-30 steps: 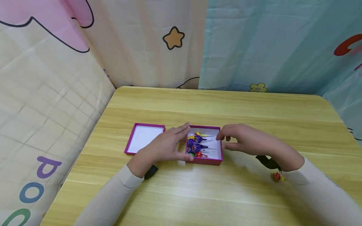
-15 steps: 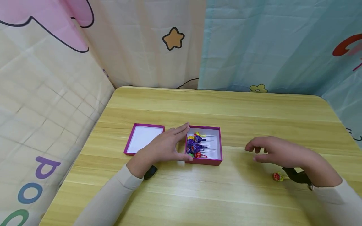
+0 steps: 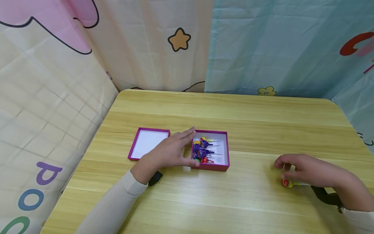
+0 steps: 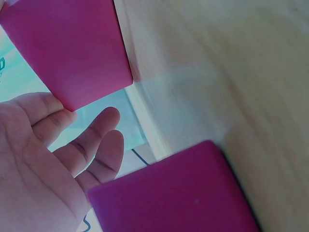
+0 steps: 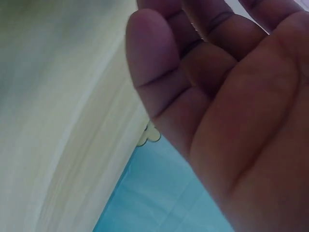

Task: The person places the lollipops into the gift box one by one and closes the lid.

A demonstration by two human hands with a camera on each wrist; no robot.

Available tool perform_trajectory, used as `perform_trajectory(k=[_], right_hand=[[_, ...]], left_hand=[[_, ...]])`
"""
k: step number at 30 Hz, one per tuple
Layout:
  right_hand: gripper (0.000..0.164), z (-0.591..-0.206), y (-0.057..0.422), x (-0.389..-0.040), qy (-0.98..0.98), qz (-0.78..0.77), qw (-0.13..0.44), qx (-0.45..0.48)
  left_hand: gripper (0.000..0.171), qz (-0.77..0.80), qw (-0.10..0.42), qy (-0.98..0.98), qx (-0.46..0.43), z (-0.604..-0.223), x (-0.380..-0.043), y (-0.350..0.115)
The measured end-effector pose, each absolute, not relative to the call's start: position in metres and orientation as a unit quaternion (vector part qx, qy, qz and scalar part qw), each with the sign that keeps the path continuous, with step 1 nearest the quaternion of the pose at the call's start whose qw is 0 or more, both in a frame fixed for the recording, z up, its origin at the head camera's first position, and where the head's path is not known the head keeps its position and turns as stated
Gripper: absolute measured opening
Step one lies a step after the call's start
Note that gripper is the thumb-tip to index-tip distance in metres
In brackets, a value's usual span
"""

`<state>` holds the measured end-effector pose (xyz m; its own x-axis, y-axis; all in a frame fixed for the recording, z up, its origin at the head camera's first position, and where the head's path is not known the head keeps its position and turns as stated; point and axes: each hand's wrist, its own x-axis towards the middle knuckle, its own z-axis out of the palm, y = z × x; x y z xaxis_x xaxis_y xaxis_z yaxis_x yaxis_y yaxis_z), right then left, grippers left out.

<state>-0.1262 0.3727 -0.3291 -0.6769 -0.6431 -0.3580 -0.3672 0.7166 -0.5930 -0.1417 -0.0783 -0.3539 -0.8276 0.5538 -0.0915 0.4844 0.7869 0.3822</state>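
Note:
My left hand (image 3: pixel 170 151) holds a small magenta box (image 3: pixel 214 167) by its left end, with the thumb at the front corner and fingers at the back corner. In the left wrist view the box's end wall (image 4: pixel 72 53) sits between thumb and fingertips. Inside lie several wrapped lollipops (image 3: pixel 203 151), mostly purple, with yellow, red and green ones, their white sticks pointing right. My right hand (image 3: pixel 312 170) hovers with loosely bent fingers over a single red-and-yellow lollipop (image 3: pixel 287 183) lying on the table. Its thumb tip is near the candy; contact cannot be told.
The matching box lid (image 3: pixel 149 143), white inside, lies upturned left of the box, partly behind my left hand. Both rest on a wood-grain table (image 3: pixel 233 113). Printed curtains (image 3: pixel 277 48) hang along its back and sides.
My right hand has moved away from the box, rightward and toward me, down to the single lollipop. The left hand, box and lid have stayed put.

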Motion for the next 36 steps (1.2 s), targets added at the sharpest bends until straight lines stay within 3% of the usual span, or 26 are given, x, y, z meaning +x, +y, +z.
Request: perform_trajectory(k=[8,22,36], right_hand=[[0.034,-0.340,0.387,-0.123,0.882,-0.244,0.310,-0.259],[0.015,-0.356,0.398,-0.116,0.848,-0.310,0.289,-0.318],[0.006,-0.354,0.391,-0.122,0.856,-0.307,0.292,-0.296]], left_hand=[[0.113,0.175,0.100,0.939,0.277,-0.354,-0.142,-0.078],[0.113,0.176,0.099,0.939,0.280,-0.356,-0.143,-0.079],[0.112,0.173,0.103,0.940,0.276,-0.356,-0.144,-0.078]])
